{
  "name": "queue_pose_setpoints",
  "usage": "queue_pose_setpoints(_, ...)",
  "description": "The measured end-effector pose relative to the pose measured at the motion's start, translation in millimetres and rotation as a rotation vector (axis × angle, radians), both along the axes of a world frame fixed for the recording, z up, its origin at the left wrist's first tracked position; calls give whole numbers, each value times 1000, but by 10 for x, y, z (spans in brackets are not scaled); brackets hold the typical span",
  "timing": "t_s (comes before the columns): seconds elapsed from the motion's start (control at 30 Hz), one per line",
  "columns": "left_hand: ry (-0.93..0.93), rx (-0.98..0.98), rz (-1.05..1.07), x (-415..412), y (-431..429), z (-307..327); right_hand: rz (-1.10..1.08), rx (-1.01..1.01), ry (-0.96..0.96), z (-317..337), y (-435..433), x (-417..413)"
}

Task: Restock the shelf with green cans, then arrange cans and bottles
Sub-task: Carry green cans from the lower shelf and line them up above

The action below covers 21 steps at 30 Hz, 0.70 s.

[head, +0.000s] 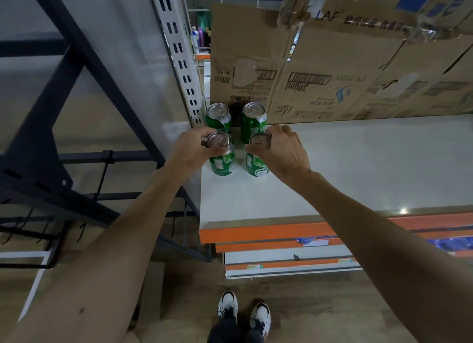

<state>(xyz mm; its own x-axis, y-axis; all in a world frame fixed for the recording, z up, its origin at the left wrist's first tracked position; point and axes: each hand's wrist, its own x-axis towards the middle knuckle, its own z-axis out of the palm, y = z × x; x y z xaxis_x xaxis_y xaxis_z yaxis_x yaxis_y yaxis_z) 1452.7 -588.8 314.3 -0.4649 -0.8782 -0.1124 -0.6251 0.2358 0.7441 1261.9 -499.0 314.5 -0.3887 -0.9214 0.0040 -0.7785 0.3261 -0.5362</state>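
- Green cans, four, upright, at the left end of the white shelf point(358, 163), in two rows of two. The back-left can point(218, 117) and back-right can point(253, 119) stand just before the boxes point(332, 73). The front-left can point(222, 163) and front-right can point(256, 166) stand directly in front of them, with small gaps between.
- Left hand point(194, 148): fingers and thumb curled round the rim of the front-left can, gripping from above and from its outer side.
- Right hand point(284, 150): the same grip on the top of the front-right can, from its outer side.
- Reason for hold, as judged: a top grip keeps each can vertical and leaves the base free to be set down or nudged into line with the back pair. Two cans at once halves the trips.
- Reason for placing, as judged: the block starts in the corner by the upright point(179, 60) and against the boxes, so later cans can fill rightward over bare shelf.
- Stage, as judged: restocking is early, and arranging bottles is not begun.
- Boxes: cardboard, printed, "300ml" reading upside down. They wall off the back of the shelf and hide whatever lies behind.
- Hidden or unclear:
  - Cannot tell whether the front cans' bases rest on the shelf or hang just above it.
  - Fingertips on the cans' far sides are covered, and the labels partly so.
  - Bottles point(201, 32) show far off past the upright, blurred, kind unreadable.
  - The source of the cans is out of view.
  - A dark rack point(51, 137) at left is blurred.
  - Shoes point(227, 304) sit at the bottom edge, with the legs cut off.
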Motion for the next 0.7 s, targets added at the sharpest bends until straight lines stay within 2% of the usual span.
queue_pose_setpoints(0.13, 43, -27, 5, 9, 31, -38, 29, 31, 70, 29, -102, -31)
queue_pose_setpoints(0.4, 38, -107, 27, -17, 71, -99, 356, 102, -117, 141, -209, -263)
queue_pose_setpoints(0.53, 31, -110, 30, -26, 63, -98, 392, 134, -94, 89, -223, -240)
queue_pose_setpoints(0.7, 18, -48, -1, -6, -9, -50, 292, 108, -42, 46, -171, -235)
